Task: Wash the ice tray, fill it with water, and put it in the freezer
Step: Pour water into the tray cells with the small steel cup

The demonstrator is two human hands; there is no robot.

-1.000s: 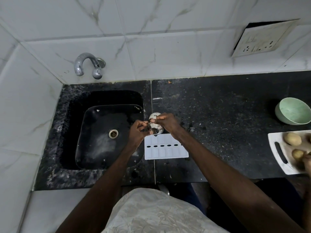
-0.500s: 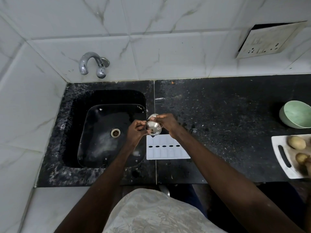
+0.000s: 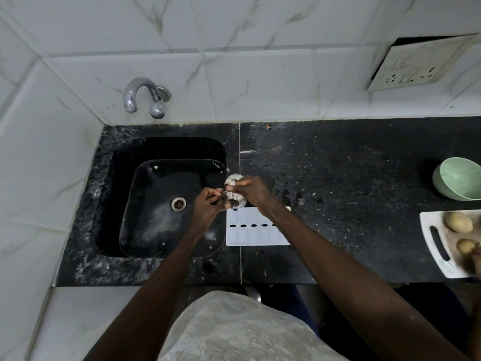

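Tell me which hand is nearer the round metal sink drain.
Left. The left hand sits just right of the round metal sink drain, over the basin; the right hand is farther right, above the counter.

No text, label, brand or number can be read anywhere in the head view. The switch and socket plate [image 3: 413, 64] on the far right of the tiled wall carries only socket holes and faint, blurred marks too small to make out. The white ice tray [image 3: 256, 234] on the near counter shows plain compartments and a row of dark oval holes, with no lettering. The small metal piece held over it between the two hands bears nothing legible.
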